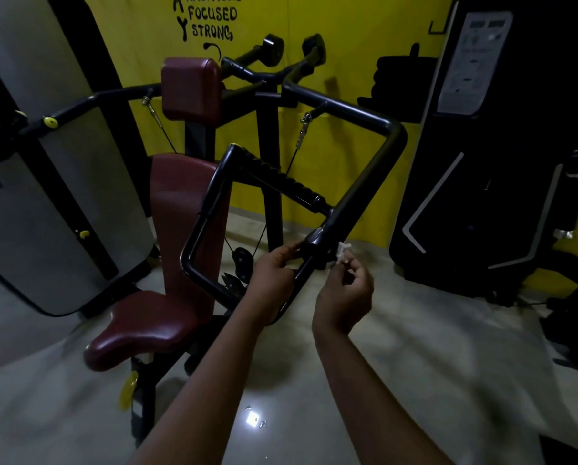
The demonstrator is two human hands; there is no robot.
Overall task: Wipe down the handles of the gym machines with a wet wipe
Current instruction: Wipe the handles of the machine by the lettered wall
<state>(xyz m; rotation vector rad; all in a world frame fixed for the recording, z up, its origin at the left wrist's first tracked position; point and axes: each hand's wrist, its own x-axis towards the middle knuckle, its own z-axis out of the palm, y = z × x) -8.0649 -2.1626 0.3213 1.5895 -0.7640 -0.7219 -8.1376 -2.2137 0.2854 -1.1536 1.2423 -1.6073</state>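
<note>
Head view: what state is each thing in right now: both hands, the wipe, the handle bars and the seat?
Left hand: grips the lower end of the black tubular machine arm.
Right hand: pinches the white crumpled wet wipe.
Wipe: bunched up, right beside the arm's lower end.
Black ribbed crossbar grip: bare, no hand on it.
Maroon padded seat: unoccupied.

Single wide-angle head cam, facing fwd & down. Sits close on the machine handle at frame centre, w/ floor below & yellow wall at the back.
</note>
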